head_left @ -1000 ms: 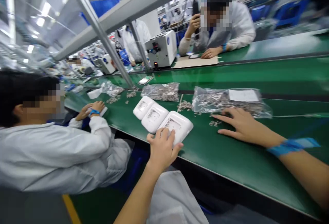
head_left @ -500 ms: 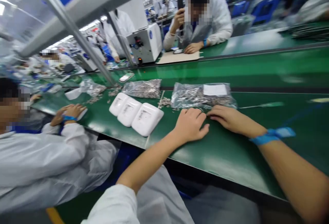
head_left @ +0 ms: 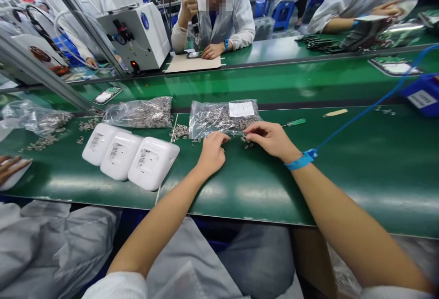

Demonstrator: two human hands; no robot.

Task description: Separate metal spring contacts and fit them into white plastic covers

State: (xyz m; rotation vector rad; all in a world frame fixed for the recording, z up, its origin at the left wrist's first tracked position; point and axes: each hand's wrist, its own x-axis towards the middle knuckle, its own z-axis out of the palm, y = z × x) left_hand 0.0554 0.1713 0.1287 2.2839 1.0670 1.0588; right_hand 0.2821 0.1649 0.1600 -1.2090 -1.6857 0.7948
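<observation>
Small metal pieces (head_left: 247,142) lie in a loose cluster on the green bench, right under the fingertips of my right hand (head_left: 270,140). Its thumb and forefinger are pinched together there; whether a piece is between them is hidden. My left hand (head_left: 211,153) rests on the bench just left of it, fingers curled in and a tiny metal bit showing by the thumb. Behind both hands lies a clear plastic bag of metal pieces (head_left: 214,118) with a white label. Three white plastic housings (head_left: 152,173) lean in an overlapping row to the left.
A second bag (head_left: 144,112) lies behind the housings, with a small heap of metal pieces (head_left: 180,130) beside it. To the right are a green-handled tool (head_left: 295,122) and a blue wrist-strap cord (head_left: 356,111). Across the bench a co-worker (head_left: 236,24) holds an upright tool.
The view has swung right and levelled. My hands, close together before, are now farther apart, and the right fingertips are at the metal pieces. A blue bin has come into view at right.
</observation>
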